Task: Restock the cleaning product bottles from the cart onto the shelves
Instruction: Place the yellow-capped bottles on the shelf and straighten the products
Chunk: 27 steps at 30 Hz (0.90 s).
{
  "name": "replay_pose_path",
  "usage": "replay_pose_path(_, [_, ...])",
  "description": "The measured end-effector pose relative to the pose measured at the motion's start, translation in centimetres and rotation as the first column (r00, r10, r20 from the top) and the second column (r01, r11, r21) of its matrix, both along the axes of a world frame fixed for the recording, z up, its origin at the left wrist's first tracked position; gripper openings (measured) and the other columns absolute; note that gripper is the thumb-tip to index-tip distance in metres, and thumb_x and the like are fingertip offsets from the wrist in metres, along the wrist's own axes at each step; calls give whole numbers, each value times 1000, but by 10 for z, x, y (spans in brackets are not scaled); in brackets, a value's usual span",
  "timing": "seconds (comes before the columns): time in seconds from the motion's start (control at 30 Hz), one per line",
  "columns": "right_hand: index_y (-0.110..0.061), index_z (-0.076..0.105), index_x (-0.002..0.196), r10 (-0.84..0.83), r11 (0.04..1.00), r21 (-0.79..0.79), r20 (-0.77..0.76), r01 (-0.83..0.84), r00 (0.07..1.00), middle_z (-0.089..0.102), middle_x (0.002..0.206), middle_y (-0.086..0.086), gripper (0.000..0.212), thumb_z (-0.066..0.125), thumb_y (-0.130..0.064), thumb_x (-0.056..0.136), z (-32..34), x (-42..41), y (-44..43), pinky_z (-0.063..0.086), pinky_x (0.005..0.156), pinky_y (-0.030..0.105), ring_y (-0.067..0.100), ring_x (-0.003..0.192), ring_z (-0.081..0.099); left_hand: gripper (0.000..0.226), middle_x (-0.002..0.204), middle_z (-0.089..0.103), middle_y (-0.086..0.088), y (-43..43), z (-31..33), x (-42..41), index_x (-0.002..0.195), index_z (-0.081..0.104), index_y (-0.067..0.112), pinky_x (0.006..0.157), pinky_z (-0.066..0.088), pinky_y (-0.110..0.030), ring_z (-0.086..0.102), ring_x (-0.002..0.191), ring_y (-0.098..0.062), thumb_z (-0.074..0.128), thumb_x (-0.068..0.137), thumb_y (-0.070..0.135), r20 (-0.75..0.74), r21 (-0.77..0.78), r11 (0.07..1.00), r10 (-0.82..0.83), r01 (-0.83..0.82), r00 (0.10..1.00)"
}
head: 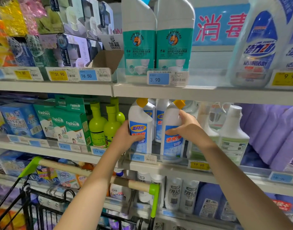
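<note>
Two white cleaner bottles with yellow caps and blue labels stand at the front of the middle shelf (109, 161). My left hand (126, 136) grips the left bottle (140, 120) around its label. My right hand (188, 127) grips the right bottle (172, 146) around its shoulder and upper label. Both bottles stand upright, side by side. More bottles of the same kind stand behind them. The cart (43, 211), with a wooden handle bar (64, 167) and green ends, sits below my left arm.
Green bottles (109, 127) stand left of my left hand, white spray bottles (232, 130) right of my right hand. The top shelf holds teal-labelled bottles (139, 47) and blue-white bottles (258, 52). Purple packs (275, 133) fill the far right.
</note>
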State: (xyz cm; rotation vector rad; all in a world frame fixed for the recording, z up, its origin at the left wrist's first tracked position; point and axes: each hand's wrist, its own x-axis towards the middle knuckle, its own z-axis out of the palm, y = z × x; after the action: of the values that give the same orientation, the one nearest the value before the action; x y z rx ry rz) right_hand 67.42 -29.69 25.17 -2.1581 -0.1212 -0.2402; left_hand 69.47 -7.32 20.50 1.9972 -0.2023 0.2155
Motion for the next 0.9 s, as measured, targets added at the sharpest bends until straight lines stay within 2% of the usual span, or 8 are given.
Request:
replay_pose_path(0.2, [-20,49,118,-67,998,-11,72,68,995,52,111,4,56,82,-24,72,-13,8,21,58,79,38,21,96,60,45,98,59,10,5,4,2,109,48,21,60,46,-13,56,80,3,78,75,15,-22,19,999,-39,40,999])
replay_pose_path(0.3, [-28,43,117,-87,996,6,109,87,990,49,112,1,54,79,-27,76,-22,6,28,57,79,36,18,99,58,45,102,60,7,4,3,1,109,50,20,64,48,-17,58,85,-4,78,74,17,-17,20,1000,-21,21,1000])
replay_pose_path(0.4, [-30,31,127,-48,993,108,44,43,998,56,107,-4,63,74,-21,81,-34,-2,23,56,66,24,10,91,62,43,108,62,4,3,3,0,109,50,20,67,49,-18,58,92,-10,77,76,19,-11,40,999,-13,13,1000])
replay_pose_path(0.47, [-25,23,132,-6,995,103,10,5,1000,57,100,-10,66,69,-15,85,-41,-8,19,50,55,13,2,83,61,41,110,63,3,3,2,-1,109,50,21,66,48,-17,58,92,-9,76,77,22,5,75,997,1,-2,1000])
replay_pose_path(0.63, [-18,33,115,-19,992,122,-25,22,1000,58,104,-5,46,69,-16,86,-45,-10,14,52,60,17,8,87,60,44,117,65,-1,1,3,-5,114,53,17,66,48,-17,57,91,-8,76,77,26,32,124,991,37,-41,999])
replay_pose_path(0.77, [-19,34,114,-6,991,134,-45,12,999,56,102,-8,45,68,-16,86,-43,-11,15,52,58,17,7,86,59,45,118,65,-1,1,3,-6,115,53,17,64,47,-16,56,91,-8,75,77,27,46,152,986,55,-62,997])
replay_pose_path(0.9, [-17,35,119,6,993,118,-58,1,998,57,107,-5,47,68,-17,86,-42,-11,13,53,61,18,10,91,60,44,117,66,-1,1,2,-6,114,55,17,74,54,-28,61,94,-12,75,77,29,56,175,981,75,-84,996])
